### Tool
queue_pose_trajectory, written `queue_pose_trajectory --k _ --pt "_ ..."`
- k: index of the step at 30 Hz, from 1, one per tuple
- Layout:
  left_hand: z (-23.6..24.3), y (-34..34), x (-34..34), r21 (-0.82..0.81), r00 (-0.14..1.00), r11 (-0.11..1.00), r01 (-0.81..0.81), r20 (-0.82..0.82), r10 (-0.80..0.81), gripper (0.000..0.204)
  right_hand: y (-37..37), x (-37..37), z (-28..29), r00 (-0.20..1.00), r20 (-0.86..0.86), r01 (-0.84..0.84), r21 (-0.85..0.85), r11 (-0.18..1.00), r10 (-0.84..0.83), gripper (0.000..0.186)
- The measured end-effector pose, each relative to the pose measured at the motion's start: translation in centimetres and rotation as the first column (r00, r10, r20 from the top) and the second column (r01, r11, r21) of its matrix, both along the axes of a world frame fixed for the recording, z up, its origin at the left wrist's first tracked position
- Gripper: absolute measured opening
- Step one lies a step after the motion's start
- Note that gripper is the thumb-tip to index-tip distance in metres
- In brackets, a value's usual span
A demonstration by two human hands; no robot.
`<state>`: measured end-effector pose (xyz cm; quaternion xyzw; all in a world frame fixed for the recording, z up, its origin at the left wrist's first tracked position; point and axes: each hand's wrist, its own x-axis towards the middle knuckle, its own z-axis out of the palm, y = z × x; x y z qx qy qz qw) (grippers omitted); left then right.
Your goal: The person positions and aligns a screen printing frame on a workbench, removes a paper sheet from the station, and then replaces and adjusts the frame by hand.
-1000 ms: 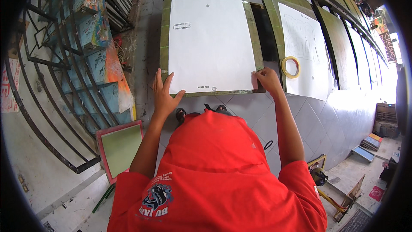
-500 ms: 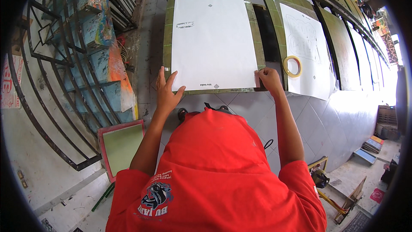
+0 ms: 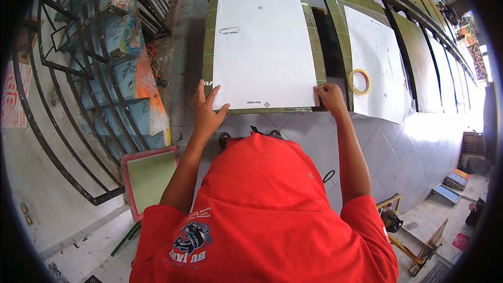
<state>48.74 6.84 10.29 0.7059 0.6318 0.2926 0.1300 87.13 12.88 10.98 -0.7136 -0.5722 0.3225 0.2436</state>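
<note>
From the head view, a white sheet point(image 3: 262, 47) is seen lying on a green frame point(image 3: 209, 36) on the table. Its lower left corner is pressed by the left hand point(image 3: 207, 112), fingers spread flat; the lower right corner is pinched by the right hand point(image 3: 331, 95). Both corners are best kept taut and square. Whether tape is held cannot be told.

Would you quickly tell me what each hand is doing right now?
Left hand: open, fingers spread flat on the white sheet corner.
Right hand: closed, pinching the sheet's opposite corner.
</note>
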Motion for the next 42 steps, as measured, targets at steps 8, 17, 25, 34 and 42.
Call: queue_pose_trajectory --k 8,17,25,34,42 --pt "-0.2 0.6 -1.0 0.133 0.962 0.981 -0.139 0.252 0.102 0.058 0.7 1.3 -1.0 0.954 -0.296 0.005 -0.145 0.989 -0.048 0.03" --pt "2.2 -2.0 -0.5 0.013 0.985 1.0 0.024 -0.171 -0.021 0.063 1.0 1.2 1.0 0.866 -0.462 0.042 -0.319 0.947 -0.194 0.027" --pt "-0.1 -1.9 -0.2 0.064 0.997 0.998 -0.018 -0.072 0.023 0.054 1.5 1.5 1.1 0.873 -0.437 0.028 -0.397 0.918 -0.215 0.024" --pt "1.2 -1.4 0.7 0.04 0.992 0.999 0.01 -0.124 -0.005 0.058 1.4 1.4 0.9 0.816 -0.504 0.077 -0.393 0.916 -0.284 0.037" --pt "0.3 -1.1 1.1 0.092 0.984 0.989 -0.119 -0.123 0.13 0.07 1.3 -0.3 4.4 0.834 -0.509 0.083 -0.267 0.96 -0.214 0.025"
